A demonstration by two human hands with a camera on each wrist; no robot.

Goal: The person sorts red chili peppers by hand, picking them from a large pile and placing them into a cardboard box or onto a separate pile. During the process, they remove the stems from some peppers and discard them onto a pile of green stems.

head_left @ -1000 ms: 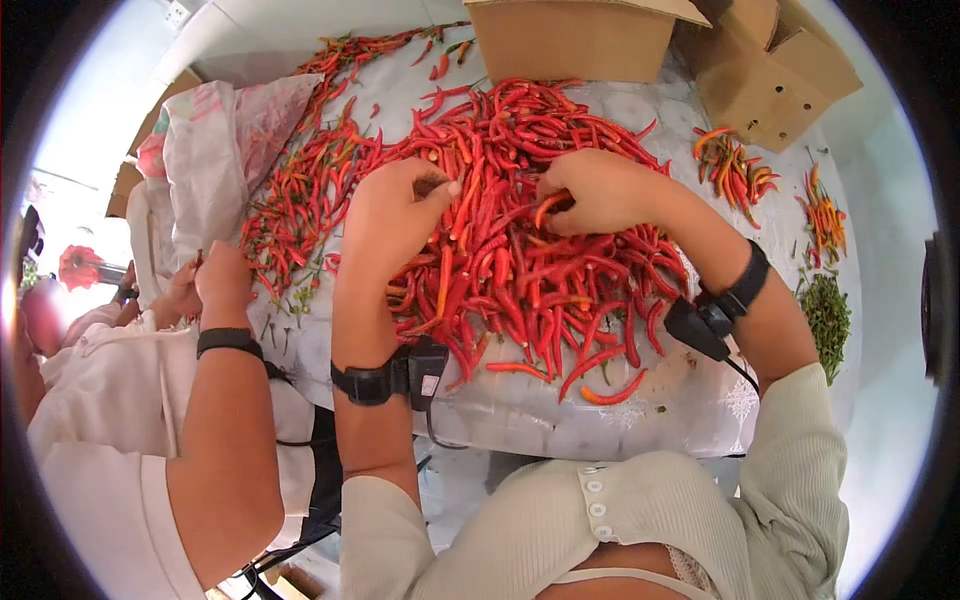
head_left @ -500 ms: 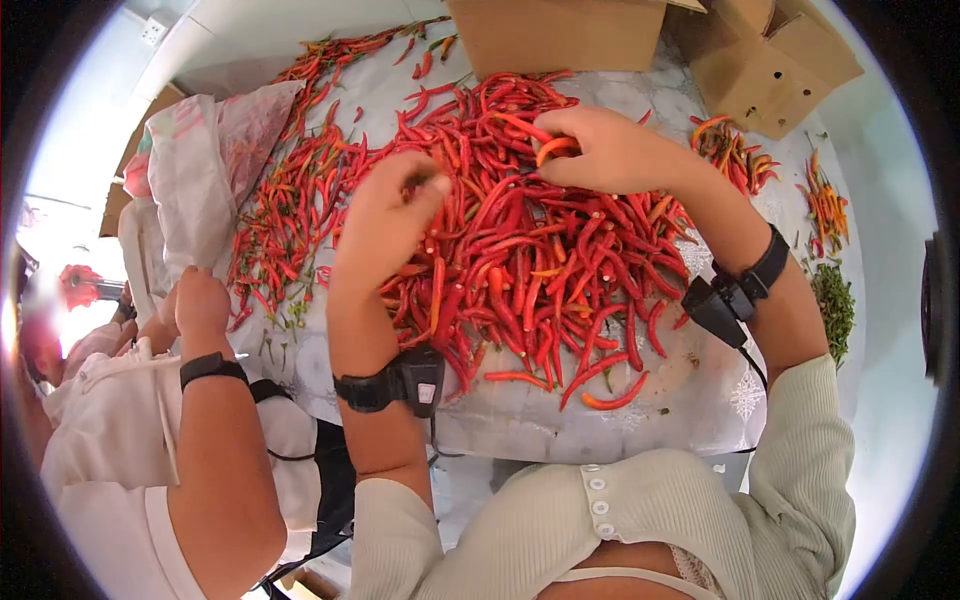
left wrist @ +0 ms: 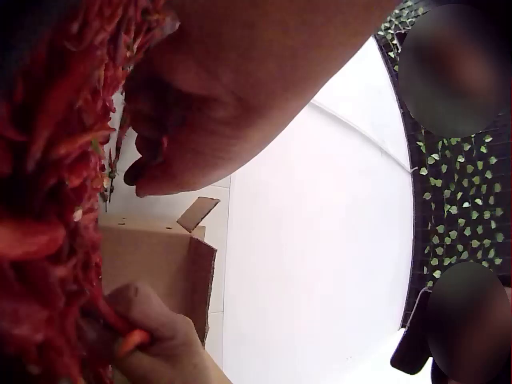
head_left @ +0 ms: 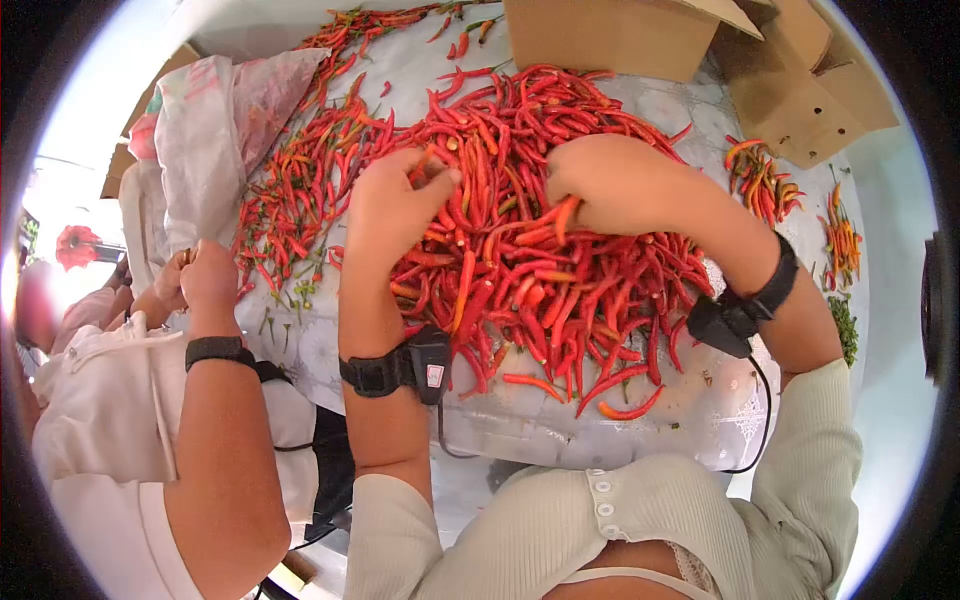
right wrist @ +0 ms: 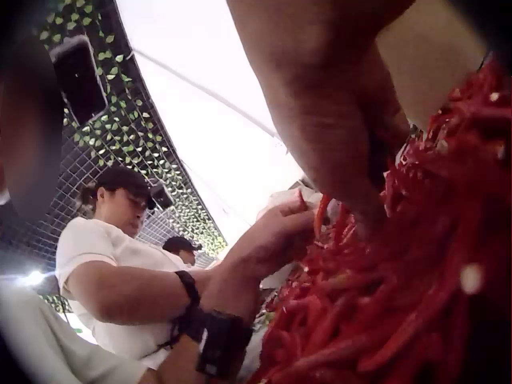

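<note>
White, shiny covering with pale pattern on the desk (head_left: 600,440). At the left, beside the desk, a second person (head_left: 110,410) in pale clothes, both hands close together. In the middle of the desk, a wide heap of red chilies (head_left: 560,290), and to its left a looser spread of chilies (head_left: 310,180). At the far side, a large cardboard box (head_left: 620,40) and, at its right, another box (head_left: 810,90) with small round holes. At the far left, a white sack (head_left: 200,140). Over the heap, the right grip (head_left: 620,185), closed around one chili; over the left part, the left grip (head_left: 390,210), thumb and fingers bent, not possible to tell whether holding something. Near the right edge, a small orange-red pile (head_left: 762,185). Smallest, single pieces: the held chili (head_left: 566,215), with orange-red end visible under the fingers, and a curved chili (head_left: 630,410) just in front of the heap.
</note>
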